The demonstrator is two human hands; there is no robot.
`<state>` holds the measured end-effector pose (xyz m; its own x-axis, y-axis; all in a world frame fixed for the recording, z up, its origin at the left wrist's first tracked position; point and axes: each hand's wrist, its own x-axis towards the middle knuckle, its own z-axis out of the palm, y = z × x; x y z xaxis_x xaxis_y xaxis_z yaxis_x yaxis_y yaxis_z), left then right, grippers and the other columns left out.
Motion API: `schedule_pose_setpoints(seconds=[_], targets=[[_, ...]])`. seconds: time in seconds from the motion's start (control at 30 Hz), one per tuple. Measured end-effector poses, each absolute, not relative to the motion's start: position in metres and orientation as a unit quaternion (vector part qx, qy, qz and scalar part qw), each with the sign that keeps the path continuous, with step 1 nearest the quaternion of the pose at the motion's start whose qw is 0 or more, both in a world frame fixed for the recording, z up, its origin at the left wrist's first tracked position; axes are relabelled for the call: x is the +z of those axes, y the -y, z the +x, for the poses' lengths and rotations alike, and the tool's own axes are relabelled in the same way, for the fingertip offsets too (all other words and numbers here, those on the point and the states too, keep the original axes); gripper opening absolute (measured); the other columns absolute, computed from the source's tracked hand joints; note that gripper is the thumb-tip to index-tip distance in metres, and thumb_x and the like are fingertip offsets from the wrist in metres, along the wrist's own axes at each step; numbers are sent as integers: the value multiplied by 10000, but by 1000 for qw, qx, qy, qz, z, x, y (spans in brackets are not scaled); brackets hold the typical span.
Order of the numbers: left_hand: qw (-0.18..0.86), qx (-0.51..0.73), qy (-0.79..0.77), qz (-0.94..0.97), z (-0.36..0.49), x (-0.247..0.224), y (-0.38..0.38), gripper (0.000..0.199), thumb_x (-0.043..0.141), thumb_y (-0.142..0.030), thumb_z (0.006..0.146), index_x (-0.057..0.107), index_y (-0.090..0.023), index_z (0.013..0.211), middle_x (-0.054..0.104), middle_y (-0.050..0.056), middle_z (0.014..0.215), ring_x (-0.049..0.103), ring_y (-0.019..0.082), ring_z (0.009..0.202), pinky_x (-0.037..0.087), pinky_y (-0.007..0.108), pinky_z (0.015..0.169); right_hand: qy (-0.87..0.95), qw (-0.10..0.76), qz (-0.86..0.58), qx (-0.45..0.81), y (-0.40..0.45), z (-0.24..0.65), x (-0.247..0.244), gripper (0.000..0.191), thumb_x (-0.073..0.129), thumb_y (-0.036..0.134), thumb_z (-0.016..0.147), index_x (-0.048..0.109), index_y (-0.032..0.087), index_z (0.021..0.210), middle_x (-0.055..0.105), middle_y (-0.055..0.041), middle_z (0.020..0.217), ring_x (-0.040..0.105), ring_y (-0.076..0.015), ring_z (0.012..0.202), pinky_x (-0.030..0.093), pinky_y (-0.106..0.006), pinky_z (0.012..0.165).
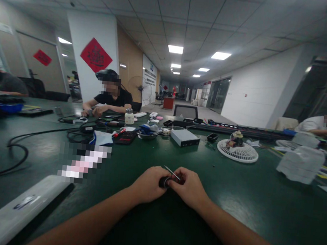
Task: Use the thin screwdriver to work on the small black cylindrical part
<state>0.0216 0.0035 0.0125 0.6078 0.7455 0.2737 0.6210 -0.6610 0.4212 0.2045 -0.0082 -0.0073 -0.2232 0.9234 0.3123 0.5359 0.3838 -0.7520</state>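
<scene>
Both my hands meet above the green table [136, 156], close in front of me. My left hand [149, 183] is closed around a small dark round part [163, 182] with a hollow-looking face; its exact kind is not clear. My right hand [190, 185] is pinched on a thin metal rod [172, 173], which slants up and left across the gap between the hands. The right fingertips also reach the edge of the round part. How the rod's lower end finishes is hidden by the fingers.
Beyond my hands lie a silver box-shaped drive [184, 137], a white fan grille [238, 151] and a bowl [148, 132] with cloth. A long white device [20, 208] lies at left, near black cables [26, 151]. A person [112, 95] sits across the table.
</scene>
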Motion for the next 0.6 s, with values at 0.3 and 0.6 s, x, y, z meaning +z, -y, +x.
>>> schedule_pose_setpoints(seconds=[0.3, 0.6], targets=[[142, 262, -479, 826, 13, 3, -17, 98, 633, -193, 768, 633, -191, 866, 677, 9, 849, 616, 158, 786, 414, 255, 659, 766, 380, -468, 222, 15, 214, 0, 166, 541, 199, 886, 630, 194, 1027, 642, 14, 738, 604, -138, 649, 444, -242, 591], [128, 248, -523, 805, 14, 6, -18, 173, 698, -267, 758, 577, -191, 856, 661, 3, 824, 607, 156, 756, 372, 245, 606, 798, 314, -480, 184, 21, 211, 5, 260, 550, 235, 903, 741, 230, 1081, 757, -20, 901, 683, -175, 775, 499, -273, 696]])
